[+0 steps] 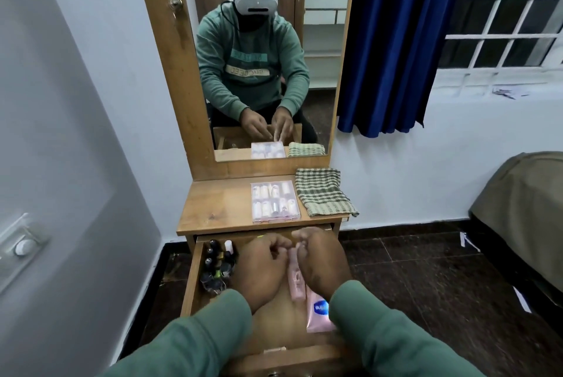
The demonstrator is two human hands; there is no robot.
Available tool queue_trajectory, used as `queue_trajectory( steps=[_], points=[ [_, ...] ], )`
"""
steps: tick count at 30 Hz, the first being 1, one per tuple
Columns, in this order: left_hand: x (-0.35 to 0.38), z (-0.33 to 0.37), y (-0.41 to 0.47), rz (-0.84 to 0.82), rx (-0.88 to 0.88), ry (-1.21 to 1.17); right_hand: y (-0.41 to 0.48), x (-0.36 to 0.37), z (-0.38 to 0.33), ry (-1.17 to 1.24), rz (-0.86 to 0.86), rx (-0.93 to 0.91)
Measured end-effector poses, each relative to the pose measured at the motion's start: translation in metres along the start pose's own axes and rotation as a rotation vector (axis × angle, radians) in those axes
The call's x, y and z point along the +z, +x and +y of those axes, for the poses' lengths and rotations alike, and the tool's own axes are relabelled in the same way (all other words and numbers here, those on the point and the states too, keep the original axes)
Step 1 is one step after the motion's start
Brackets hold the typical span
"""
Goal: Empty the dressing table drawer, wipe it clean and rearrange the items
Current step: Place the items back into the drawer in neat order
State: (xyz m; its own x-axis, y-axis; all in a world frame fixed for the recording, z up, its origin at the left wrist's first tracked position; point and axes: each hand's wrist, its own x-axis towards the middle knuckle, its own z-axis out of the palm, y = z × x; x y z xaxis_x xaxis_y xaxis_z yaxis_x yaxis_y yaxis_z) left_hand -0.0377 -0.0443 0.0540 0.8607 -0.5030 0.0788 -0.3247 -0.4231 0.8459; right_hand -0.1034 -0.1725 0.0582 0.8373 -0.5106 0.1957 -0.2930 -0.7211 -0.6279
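The wooden drawer (pixel 190 291) of the dressing table is pulled open below me. Both hands reach into it side by side. My left hand (pixel 262 267) and my right hand (pixel 320 260) close their fingertips on a slim pink item (pixel 296 285) that lies lengthwise in the drawer's middle. A pink tube with a blue label (pixel 318 311) lies at the drawer's right, partly under my right wrist. Several small dark bottles (pixel 216 267) stand in the drawer's left part. On the tabletop (pixel 213 209) rest a clear plastic box of small white bottles (pixel 275 201) and a folded green checked cloth (pixel 323 192).
A tall mirror (pixel 265 50) in a wooden frame rises behind the tabletop and reflects a person in a green sweatshirt. A blue curtain (pixel 393 41) and a barred window hang to the right. A bed corner (pixel 524 209) stands at the far right on the dark tiled floor.
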Motion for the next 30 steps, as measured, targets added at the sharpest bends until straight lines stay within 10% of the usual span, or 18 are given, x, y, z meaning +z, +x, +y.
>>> queue_trajectory(
  steps=[5, 11, 30],
  points=[
    [-0.040, 0.022, 0.042, 0.242, -0.035, -0.040, 0.055, -0.020, -0.020, 0.087, 0.050, 0.088],
    [-0.050, 0.012, 0.090, 0.059, -0.287, 0.015, 0.096, -0.011, -0.019, 0.036, -0.110, 0.154],
    [-0.070, 0.033, -0.006, 0.088, -0.205, -0.148, 0.009, -0.031, -0.032, 0.222, -0.100, 0.101]
  ],
)
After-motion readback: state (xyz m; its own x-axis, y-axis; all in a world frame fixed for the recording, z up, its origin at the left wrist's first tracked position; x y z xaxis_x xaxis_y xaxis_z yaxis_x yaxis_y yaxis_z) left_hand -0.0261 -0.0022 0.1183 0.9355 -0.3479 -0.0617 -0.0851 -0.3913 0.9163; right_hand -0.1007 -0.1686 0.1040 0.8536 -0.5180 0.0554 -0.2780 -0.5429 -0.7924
